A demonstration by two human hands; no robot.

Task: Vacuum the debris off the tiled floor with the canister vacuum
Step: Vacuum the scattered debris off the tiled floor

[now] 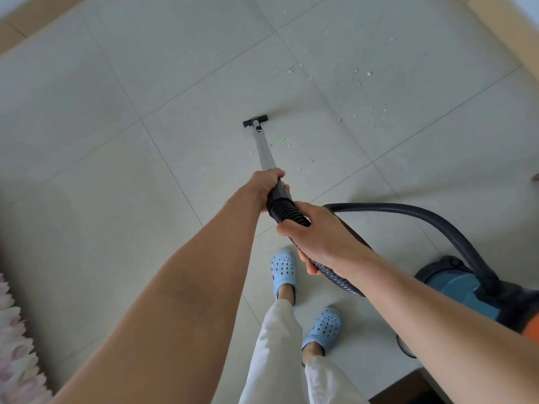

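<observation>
Both hands on the vacuum. Left hand [267,185] is wrapped round the top of the grey wand [264,150], right where it meets the black cuff; the forward grip is probably for steering. Right hand [315,231] grips the ribbed hose [408,209] just behind the left, fingers curled under it, likely taking the hose weight so it doesn't drag on the wand.

Floor nozzle [255,120] sits flat on the tiled floor [116,112], at the far end of the wand from the person. Debris [291,70], small green and pink paper scraps, lies mostly beyond the nozzle and to its right, with a thinner scatter alongside the wand, nearer the person than the nozzle. Floor left of the nozzle looks clean.

Canister [455,284], blue with an orange patch, is behind and right of the nozzle, next to the person's blue clogs [284,268]. Hose loops up from it with slack, so reach isn't limited yet.

Judgement: early to midway; most scraps are not yet picked up.
</observation>
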